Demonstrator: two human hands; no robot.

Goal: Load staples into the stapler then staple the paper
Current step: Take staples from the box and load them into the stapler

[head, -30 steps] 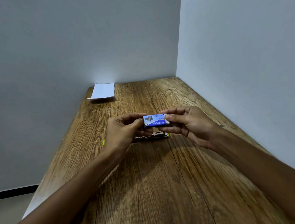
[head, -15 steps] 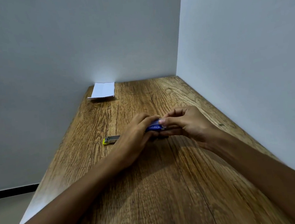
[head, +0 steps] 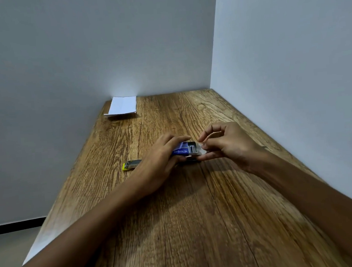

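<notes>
- Blue staple box [head: 181, 150] at frame centre, lettered "kangaro" in white, the word seen upside down.
- Long axis of box running left to right across the picture; open end facing right, with the pale inner tray [head: 194, 148] slid partly out toward the right.
- Contents of tray too small to make out.
- Left hand [head: 159, 155] wrapped over the box's left part, fingers curled and clamped on it, holding it low over the wooden surface [head: 198, 216].
- Right hand [head: 228, 144] at the tray's right end, thumb and fingers pinched together on the tray's edge; index finger arched above, clear of it.
- Stapler [head: 131, 164] lying on the surface just left of the left hand, mostly hidden behind that hand; metal body with a yellow tip pointing toward frame left, long axis roughly parallel to the box.
- Dark edge just below the box, possibly the stapler's other end; cannot tell.
- Folded white paper [head: 122, 105] in the upper left part of the surface, against the back wall, well apart from both hands.
</notes>
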